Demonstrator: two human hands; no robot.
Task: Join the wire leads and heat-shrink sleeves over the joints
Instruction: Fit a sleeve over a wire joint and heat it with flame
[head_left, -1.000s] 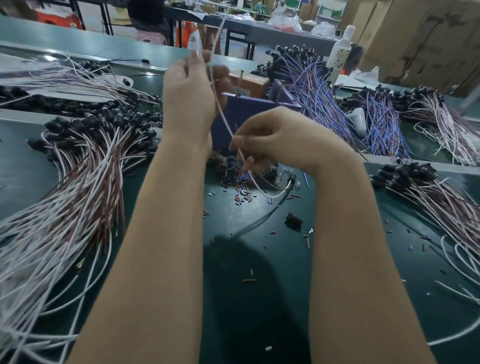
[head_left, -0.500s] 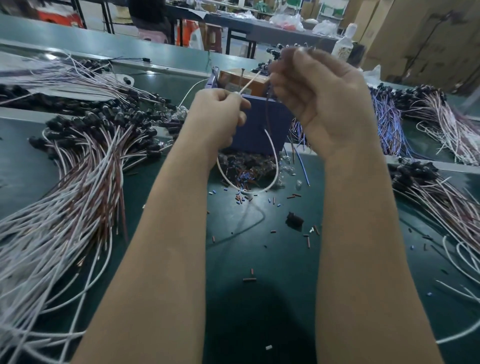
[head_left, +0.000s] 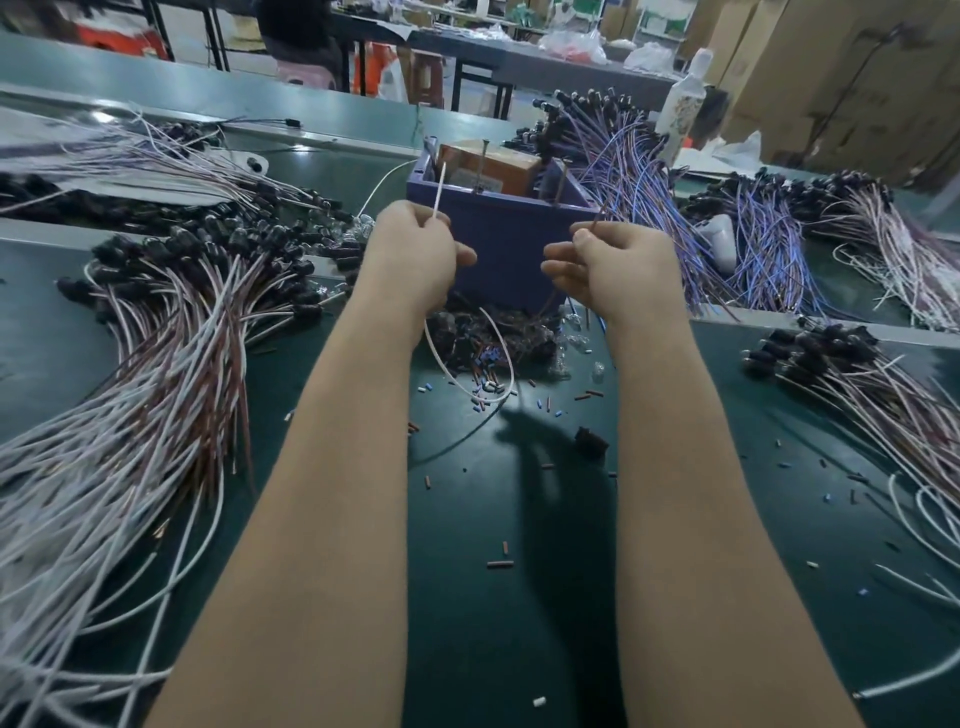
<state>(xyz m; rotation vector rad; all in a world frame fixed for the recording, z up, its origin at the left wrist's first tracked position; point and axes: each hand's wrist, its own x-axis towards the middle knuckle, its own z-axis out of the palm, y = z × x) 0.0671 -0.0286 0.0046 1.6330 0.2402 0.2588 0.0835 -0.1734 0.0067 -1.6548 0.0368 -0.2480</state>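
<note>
White lead (head_left: 439, 189); brown lead (head_left: 597, 217). Bench mat (head_left: 467, 597) dark green, bin (head_left: 498, 244) purple. Left wire bundle (head_left: 171, 364) white and brown, black-tipped; far wire bundle (head_left: 623, 166) blue-violet.

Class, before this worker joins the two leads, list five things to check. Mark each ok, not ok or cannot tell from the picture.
1. Left hand grips the white lead, end up: ok.
2. Right hand grips the brown lead, end up: ok.
3. Lead ends touching: not ok; they are apart, in front of the box.
4. Sleeve already on either lead: cannot tell, too small to see.
5. Spare sleeves at hand: ok; loose ones lie on the mat below the hands.
</note>
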